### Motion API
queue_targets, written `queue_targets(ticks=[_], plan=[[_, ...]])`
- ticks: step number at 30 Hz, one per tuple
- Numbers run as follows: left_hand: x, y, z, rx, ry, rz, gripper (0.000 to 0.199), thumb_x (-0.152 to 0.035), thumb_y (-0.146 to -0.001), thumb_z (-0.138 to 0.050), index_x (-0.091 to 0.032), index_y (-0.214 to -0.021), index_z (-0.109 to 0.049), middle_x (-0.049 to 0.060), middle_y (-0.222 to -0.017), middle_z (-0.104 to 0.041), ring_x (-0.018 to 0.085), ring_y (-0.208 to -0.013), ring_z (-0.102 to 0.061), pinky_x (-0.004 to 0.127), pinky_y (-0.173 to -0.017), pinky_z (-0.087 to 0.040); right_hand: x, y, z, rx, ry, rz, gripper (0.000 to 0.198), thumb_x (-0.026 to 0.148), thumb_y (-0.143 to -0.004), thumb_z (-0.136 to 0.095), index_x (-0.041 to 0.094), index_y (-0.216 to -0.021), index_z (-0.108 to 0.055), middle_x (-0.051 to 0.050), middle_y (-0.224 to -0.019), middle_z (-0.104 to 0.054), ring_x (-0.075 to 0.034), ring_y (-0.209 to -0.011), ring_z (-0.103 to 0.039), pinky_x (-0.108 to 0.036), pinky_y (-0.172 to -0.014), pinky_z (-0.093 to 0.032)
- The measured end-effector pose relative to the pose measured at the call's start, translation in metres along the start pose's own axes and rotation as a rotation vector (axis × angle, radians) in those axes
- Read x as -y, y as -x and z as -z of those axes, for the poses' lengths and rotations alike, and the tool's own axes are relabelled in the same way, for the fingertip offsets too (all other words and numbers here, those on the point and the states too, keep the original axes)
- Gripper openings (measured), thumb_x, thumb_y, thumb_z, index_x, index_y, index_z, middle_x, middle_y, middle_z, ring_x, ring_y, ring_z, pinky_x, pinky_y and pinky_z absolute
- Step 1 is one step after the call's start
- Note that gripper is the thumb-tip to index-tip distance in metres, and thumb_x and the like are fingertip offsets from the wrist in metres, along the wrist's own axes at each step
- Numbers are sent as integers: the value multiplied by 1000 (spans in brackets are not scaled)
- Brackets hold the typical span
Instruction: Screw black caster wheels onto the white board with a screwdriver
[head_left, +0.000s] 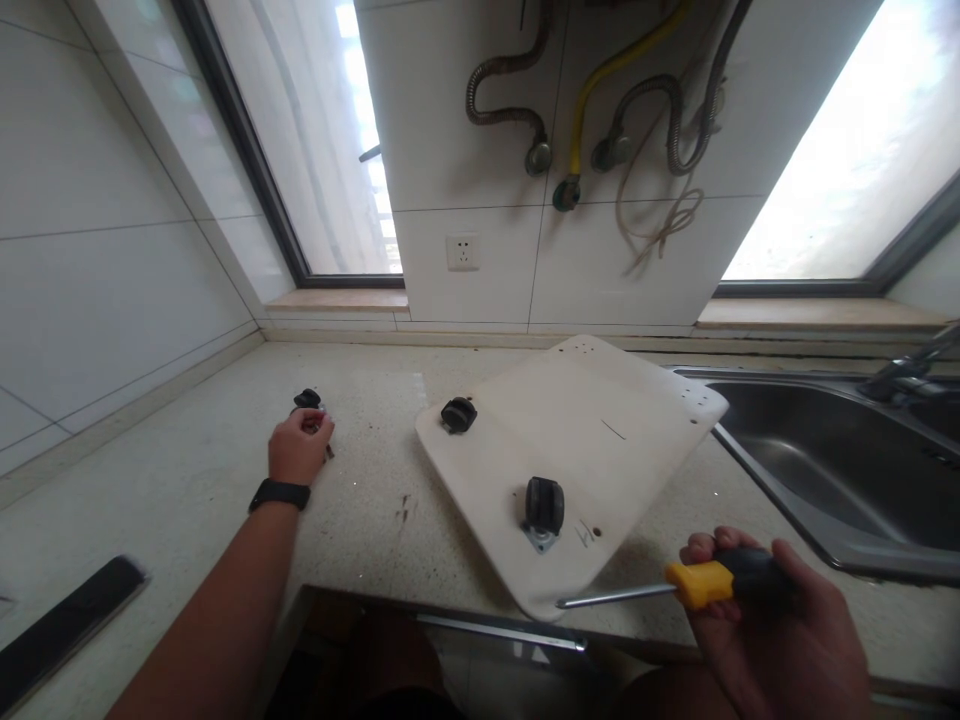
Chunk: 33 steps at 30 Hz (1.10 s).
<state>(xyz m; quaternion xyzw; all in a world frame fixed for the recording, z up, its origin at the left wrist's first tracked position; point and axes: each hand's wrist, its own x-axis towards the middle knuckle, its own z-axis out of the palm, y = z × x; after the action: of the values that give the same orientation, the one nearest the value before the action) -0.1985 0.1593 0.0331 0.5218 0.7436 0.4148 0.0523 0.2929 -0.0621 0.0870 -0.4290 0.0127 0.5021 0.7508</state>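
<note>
In my right hand (780,630) is a screwdriver (701,583) with a yellow and black handle. Its metal shaft points left, the tip by the near corner of a pale board (555,430). Two black caster wheels stand on that board, one caster (459,414) at the left corner and another caster (544,505) closer to me, on a metal plate. My left hand (300,447) is on the worktop at the left, its fingers pinched together beside a loose black caster (307,398). What the pinch holds is too small to name. Small dark bits lie under those fingers.
The speckled worktop (375,400) carries the board, with a steel sink (825,470) to its right. A long black object (71,625) lies at the lower left. Hoses (581,110) and a socket (463,252) are on the tiled wall behind.
</note>
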Motion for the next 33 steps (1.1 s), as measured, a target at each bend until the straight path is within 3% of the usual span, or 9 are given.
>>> queue_targets(ticks=[4, 8, 10, 13, 17, 21, 27, 33], plan=[[-59, 29, 0, 136, 332, -65, 37, -46, -85, -62, -14, -103, -69, 11, -102, -76, 23, -89, -68, 34, -82, -55, -1, 4, -3, -7, -27, 14, 21, 38, -72, -73, 19, -80, -69, -3, -81, -64, -14, -62, -61, -16, -40, -49], [-122, 85, 3, 305, 614, -102, 32, -46, -86, -64, -17, -98, -67, 6, -91, -73, 16, -76, -62, 28, -72, -52, -2, 8, -6, -1, -43, 39, 22, 38, -72, -73, 18, -80, -68, -3, -81, -64, -15, -68, -65, -17, -44, -51], [-148, 114, 9, 496, 997, 45, 25, -37, -80, -75, -17, -90, -67, 4, -86, -68, 12, -71, -56, 24, -67, -48, -3, 11, -7, 15, -39, 37, 23, 39, -71, -74, 18, -80, -68, -3, -81, -64, -15, -68, -64, -17, -45, -51], [-173, 150, 19, 705, 1278, 214, 22, -27, -74, -84, -16, -85, -68, 0, -81, -63, 9, -68, -51, 20, -63, -42, -5, 18, -8, 28, -22, 63, 24, 41, -71, -75, 19, -79, -68, -3, -81, -64, -14, -66, -62, -18, -45, -52], [-183, 179, 26, 895, 1372, 372, 24, -23, -72, -85, -16, -91, -73, -1, -75, -59, 9, -67, -50, 21, -61, -39, -6, 31, -7, 78, 31, 167, 30, 45, -68, -79, 21, -79, -67, -3, -82, -63, -13, -63, -59, -21, -47, -54], [-186, 198, 27, 1034, 1345, 439, 19, -24, -70, -86, -13, -81, -74, 2, -72, -62, 10, -66, -50, 22, -63, -39, -5, 42, -6, 105, 77, 264, 36, 48, -62, -84, 22, -79, -66, -2, -83, -63, -14, -62, -59, -26, -49, -57], [-191, 215, 30, 1118, 1340, 505, 21, -26, -67, -90, -14, -78, -76, 3, -72, -64, 9, -65, -51, 21, -63, -39, 1, 58, -13, 28, 34, 379, 36, 50, -62, -85, 22, -72, -65, -3, -78, -62, -16, -62, -59, -27, -47, -55], [-191, 223, 33, 1149, 1344, 515, 23, -27, -67, -92, -15, -79, -77, 2, -73, -64, 9, -65, -52, 21, -63, -40, -1, 66, -14, 76, 73, 440, 40, 52, -58, -89, 23, -75, -67, -3, -78, -64, -18, -62, -63, -29, -46, -55]])
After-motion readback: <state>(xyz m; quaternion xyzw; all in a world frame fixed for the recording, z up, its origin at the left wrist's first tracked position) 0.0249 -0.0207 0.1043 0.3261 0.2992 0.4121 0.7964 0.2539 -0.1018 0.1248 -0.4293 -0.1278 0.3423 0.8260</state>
